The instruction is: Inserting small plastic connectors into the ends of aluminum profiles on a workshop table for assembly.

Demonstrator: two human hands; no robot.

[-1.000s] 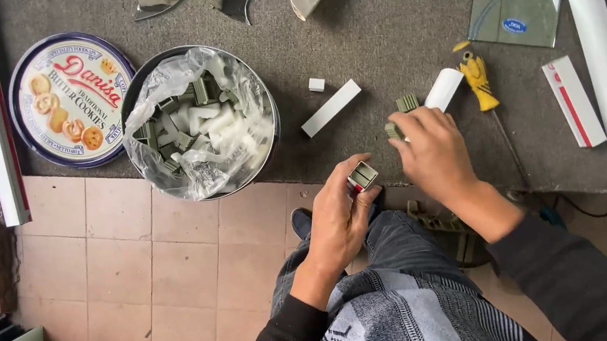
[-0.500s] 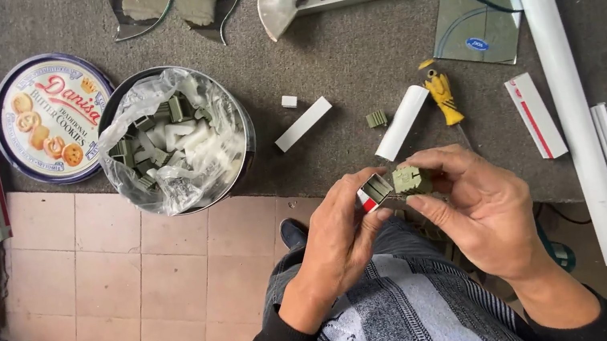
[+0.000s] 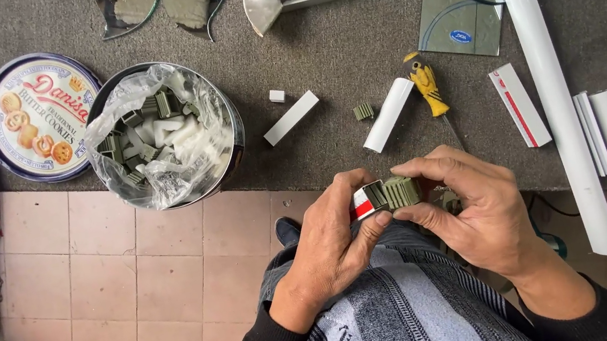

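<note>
While a short white channel piece [image 3: 368, 201] is pinched by the left hand [image 3: 335, 242], a ribbed green clip [image 3: 402, 192] is pressed against its right end by the right hand [image 3: 472, 209]. Both are held end to end above the lap, long axis left-right, well apart from the tin [image 3: 232, 153] of clips.

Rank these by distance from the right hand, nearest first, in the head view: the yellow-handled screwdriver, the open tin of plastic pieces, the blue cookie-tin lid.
1. Yellow-handled screwdriver: on the grey mat just above the right hand.
2. Open tin of plastic pieces: farther off, up and to the left.
3. Blue cookie-tin lid: farthest, beyond the tin at the left.
</note>
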